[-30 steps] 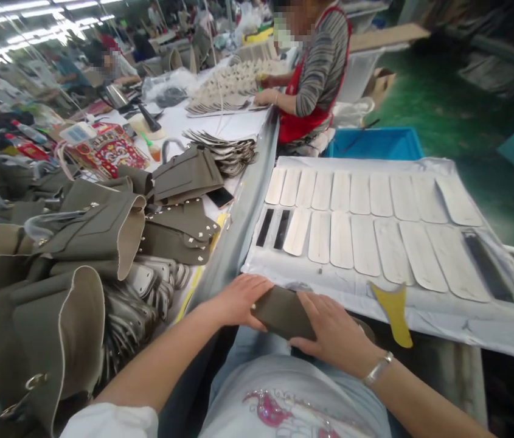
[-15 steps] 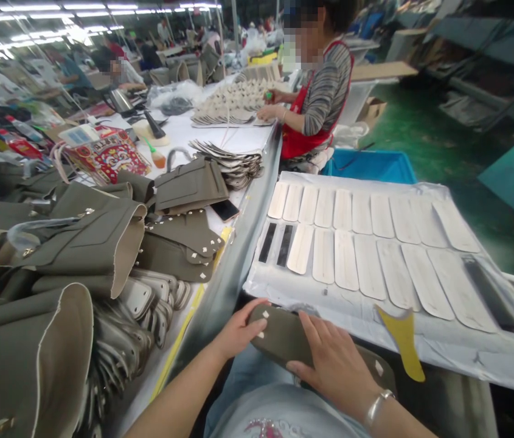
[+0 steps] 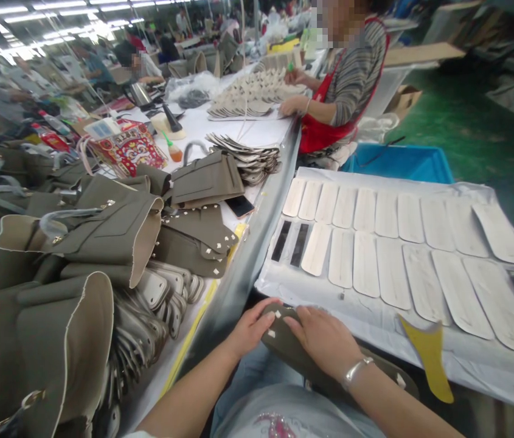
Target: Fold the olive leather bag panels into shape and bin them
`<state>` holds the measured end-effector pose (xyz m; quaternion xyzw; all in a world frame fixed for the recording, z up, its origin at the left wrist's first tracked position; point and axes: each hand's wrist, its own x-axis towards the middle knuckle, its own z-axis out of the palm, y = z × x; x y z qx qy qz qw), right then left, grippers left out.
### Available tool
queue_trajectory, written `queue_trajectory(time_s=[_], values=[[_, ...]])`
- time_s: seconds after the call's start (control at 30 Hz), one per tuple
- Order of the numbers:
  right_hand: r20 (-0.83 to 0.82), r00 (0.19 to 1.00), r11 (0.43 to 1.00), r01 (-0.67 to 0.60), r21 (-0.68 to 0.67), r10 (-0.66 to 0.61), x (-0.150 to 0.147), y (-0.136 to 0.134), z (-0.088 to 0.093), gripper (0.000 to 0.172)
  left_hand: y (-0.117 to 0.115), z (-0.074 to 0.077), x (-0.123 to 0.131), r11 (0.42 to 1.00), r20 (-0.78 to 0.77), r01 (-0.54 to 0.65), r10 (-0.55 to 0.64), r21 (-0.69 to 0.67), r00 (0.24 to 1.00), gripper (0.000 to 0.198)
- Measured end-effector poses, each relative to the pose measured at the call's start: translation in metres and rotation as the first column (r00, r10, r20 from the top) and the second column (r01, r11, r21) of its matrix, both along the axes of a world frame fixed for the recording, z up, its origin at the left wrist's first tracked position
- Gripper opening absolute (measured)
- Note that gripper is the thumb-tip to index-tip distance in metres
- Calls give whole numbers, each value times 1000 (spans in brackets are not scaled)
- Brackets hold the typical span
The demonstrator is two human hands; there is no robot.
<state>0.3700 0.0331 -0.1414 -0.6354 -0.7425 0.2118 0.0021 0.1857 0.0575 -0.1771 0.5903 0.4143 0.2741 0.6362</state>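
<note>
I see the olive panel [image 3: 283, 345] just off the near edge of the white-covered worktop [image 3: 295, 281], by its left corner. Left hand [image 3: 250, 330] and right hand [image 3: 328, 339] have closed grip near one end, perhaps pressing it; the next move would call for even pressure.

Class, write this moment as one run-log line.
left hand: holds panel at end | right hand: laid on panel | board: ahead, bearing pale strips

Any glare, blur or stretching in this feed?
Head view: ceiling lights glare white; head view: distant workers blur; head view: the rightmost white strip looks stretched; head view: left hand, right hand and olive piece read clearly.
</note>
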Motion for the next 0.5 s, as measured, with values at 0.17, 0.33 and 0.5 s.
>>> queue_trajectory(time_s=[0.17,0.33,0.5], values=[[1,999,999,-40,-15,40,-2,5,-2,50,6,6,0,991,-117,70,-57,111,992,36],[41,997,998,-57,-39,59,39,-17,2,53,-3,7,7,987,-199,92,-63,135,978,39],[173,985,999,20,-48,-12,106,-70,15,56,-13,5,14,989,-202,75,-49,125,978,40]])
